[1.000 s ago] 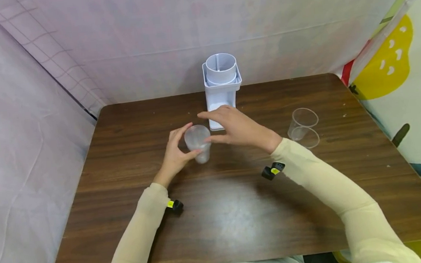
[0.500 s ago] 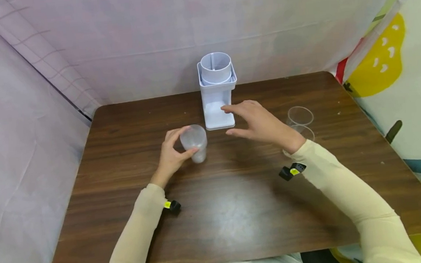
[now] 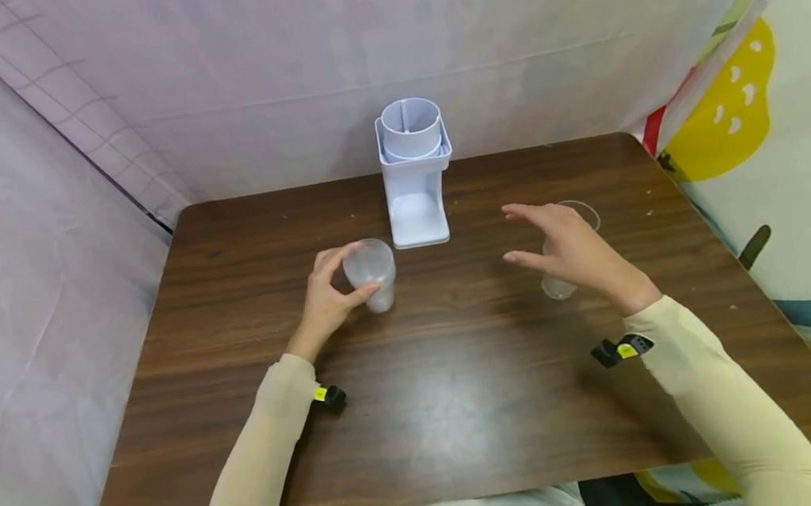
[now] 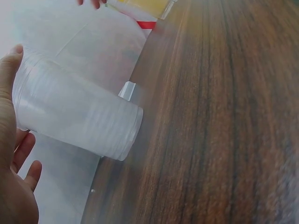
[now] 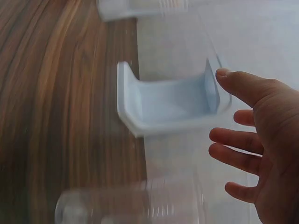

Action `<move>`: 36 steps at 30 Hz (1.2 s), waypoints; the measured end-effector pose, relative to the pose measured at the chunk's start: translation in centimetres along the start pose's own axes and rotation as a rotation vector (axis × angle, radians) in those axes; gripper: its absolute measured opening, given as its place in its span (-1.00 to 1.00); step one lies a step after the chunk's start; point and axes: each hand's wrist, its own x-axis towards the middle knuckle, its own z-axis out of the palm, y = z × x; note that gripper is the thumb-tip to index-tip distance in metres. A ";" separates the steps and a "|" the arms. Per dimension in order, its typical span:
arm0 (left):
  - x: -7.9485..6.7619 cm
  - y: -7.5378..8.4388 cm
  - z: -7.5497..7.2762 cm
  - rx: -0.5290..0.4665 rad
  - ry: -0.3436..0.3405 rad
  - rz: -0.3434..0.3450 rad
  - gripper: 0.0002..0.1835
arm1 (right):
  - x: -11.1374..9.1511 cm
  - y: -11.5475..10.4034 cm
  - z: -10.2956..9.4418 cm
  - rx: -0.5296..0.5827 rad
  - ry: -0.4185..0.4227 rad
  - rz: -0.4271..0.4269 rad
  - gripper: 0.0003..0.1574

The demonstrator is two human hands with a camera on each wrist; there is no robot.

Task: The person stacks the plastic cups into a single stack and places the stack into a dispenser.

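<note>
Your L hand grips the clear cup near its rim, just front-left of the white stand, R hand empty, fingers spread; it's prob. light, flexy & slick, so pinch sides gently.

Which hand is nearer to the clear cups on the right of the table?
Right. The right hand is right by the clear cups, partly hiding them in the head view; the left hand is farther off to their left, gripping a translucent cup.
</note>
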 end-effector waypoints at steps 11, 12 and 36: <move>-0.4 0.7 0.0 -0.010 0.021 0.014 -0.31 | -4.9 3.2 -1.6 -0.007 0.140 0.104 -0.15; -0.4 0.6 0.0 -0.009 0.027 0.016 -0.31 | -5.2 3.3 -1.6 -0.013 0.145 0.117 -0.15; -0.2 0.2 0.2 0.003 0.020 -0.007 -0.31 | -7.4 4.2 -0.8 -0.004 0.169 0.196 -0.01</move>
